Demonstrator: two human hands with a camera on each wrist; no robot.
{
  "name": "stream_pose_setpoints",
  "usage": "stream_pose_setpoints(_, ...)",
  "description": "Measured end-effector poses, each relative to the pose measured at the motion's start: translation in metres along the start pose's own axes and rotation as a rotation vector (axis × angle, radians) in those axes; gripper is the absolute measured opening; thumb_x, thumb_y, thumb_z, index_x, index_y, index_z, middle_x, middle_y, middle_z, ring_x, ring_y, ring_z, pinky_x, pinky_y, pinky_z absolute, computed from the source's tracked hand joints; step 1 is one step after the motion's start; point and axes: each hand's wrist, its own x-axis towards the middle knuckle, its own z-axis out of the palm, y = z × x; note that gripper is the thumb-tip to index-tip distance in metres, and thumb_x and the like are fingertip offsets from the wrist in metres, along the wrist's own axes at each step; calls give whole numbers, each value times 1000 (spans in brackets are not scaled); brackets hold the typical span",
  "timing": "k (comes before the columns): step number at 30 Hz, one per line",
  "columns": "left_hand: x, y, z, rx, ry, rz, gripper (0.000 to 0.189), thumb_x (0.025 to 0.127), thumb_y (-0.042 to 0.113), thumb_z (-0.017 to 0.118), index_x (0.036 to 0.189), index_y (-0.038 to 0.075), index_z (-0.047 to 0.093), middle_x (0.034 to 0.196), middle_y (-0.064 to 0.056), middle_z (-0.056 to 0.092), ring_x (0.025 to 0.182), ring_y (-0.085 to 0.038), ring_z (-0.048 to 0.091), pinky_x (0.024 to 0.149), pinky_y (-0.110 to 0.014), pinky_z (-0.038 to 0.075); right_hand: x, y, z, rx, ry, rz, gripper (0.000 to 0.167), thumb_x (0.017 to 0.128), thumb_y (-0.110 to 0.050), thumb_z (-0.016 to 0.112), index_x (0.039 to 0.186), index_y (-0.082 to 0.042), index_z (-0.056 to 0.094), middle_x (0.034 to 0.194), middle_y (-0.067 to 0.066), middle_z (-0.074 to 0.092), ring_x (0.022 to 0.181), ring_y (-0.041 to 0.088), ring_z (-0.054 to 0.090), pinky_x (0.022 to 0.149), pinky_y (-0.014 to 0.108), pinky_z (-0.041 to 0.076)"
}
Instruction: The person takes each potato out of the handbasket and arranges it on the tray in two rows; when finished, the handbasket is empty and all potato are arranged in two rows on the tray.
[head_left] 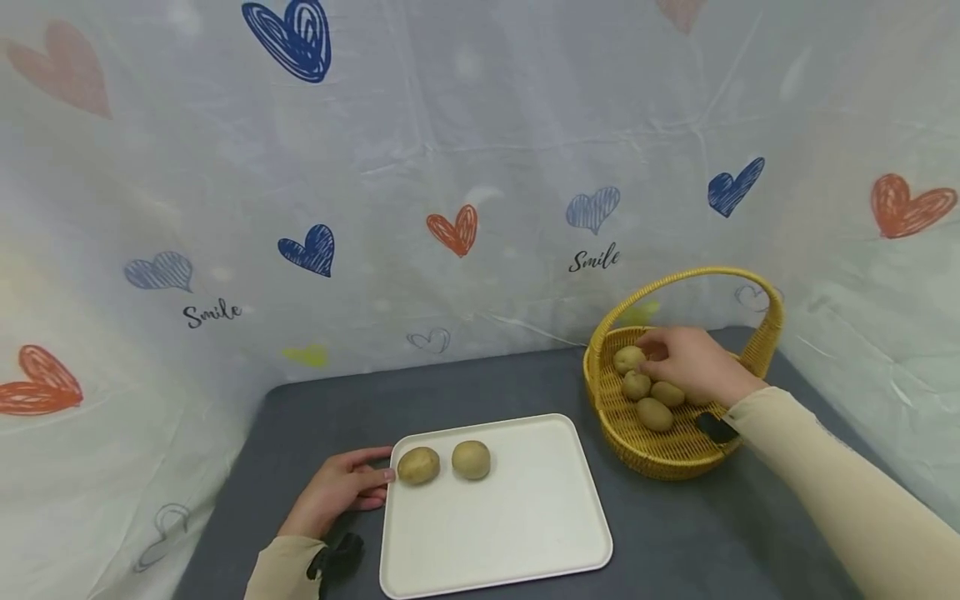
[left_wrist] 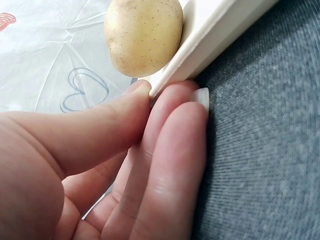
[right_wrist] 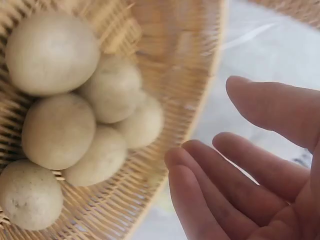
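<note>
My left hand pinches the left rim of a white tray, thumb on top and fingers underneath in the left wrist view. Two potatoes lie near the tray's far left corner: one potato close to my thumb, the other potato a little to its right. Over a yellow wicker basket is my right hand, thumb and fingers spread apart with nothing between them in the right wrist view. Several potatoes lie together in the basket, some partly hidden by the hand in the head view.
The basket's tall arched handle rises over my right hand. Tray and basket stand on a dark grey tabletop, basket at the back right. A pale curtain with printed hearts hangs behind and beside the table.
</note>
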Motion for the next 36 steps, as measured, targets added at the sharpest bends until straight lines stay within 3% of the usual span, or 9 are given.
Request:
stream_pose_setpoints(6,-1,-3,0,-8,1,8,68,91,27,90,151,8,64,93,-10,80,80,-19,79,74,-36,68,28,14,13,-8,-71,69,48,103,-25,72,136,10,67,136,34,68,127,55,63,103,67,55)
stream_pose_setpoints(11,1,-2,1,-8,3,-6,66,91,25,90,150,8,65,92,-10,80,79,-19,80,74,-35,68,46,25,20,-26,-105,121,46,101,-24,73,132,9,69,134,33,69,125,54,64,102,66,56)
stream_pose_setpoints(14,2,-1,0,-9,7,-1,65,91,25,90,150,9,66,93,-10,80,79,-19,79,74,-35,68,55,29,23,-25,-99,124,31,100,-24,72,115,4,74,113,24,75,101,41,70,87,54,59)
stream_pose_setpoints(15,2,0,0,-12,9,2,65,91,25,90,149,9,66,93,-10,80,79,-19,79,74,-35,68,58,30,24,-24,-97,121,24,99,-23,72,102,1,74,98,19,74,87,34,67,79,47,57)
stream_pose_setpoints(17,3,0,0,-12,8,9,65,91,25,90,149,9,66,93,-10,79,79,-19,79,74,-35,68,63,31,26,-16,-96,111,26,98,-22,72,77,-8,62,72,5,58,66,22,49,64,36,45)
stream_pose_setpoints(19,3,0,-1,-11,10,5,65,90,25,91,148,9,67,92,-10,79,78,-18,79,74,-35,68,67,30,28,4,-97,113,41,96,-21,73,66,-17,45,62,-4,37,59,16,32,58,31,32)
stream_pose_setpoints(22,2,0,-1,-9,15,-4,64,90,23,91,148,9,67,91,-11,76,77,-18,78,73,-35,68,69,28,30,29,-99,113,55,93,-21,76,62,-22,31,60,-6,21,56,13,20,55,28,23)
stream_pose_setpoints(32,1,1,1,-4,30,0,63,90,23,91,147,10,68,91,-12,76,77,-19,78,73,-36,69,75,22,33,-35,-62,111,54,81,-9,79,58,-23,32,58,-7,22,56,13,19,53,29,25)
stream_pose_setpoints(36,0,1,1,-5,31,-2,62,90,22,90,147,10,68,91,-12,76,78,-19,78,73,-35,68,72,23,33,-20,-59,95,54,83,-8,78,60,-23,32,60,-7,21,57,13,21,55,29,25)
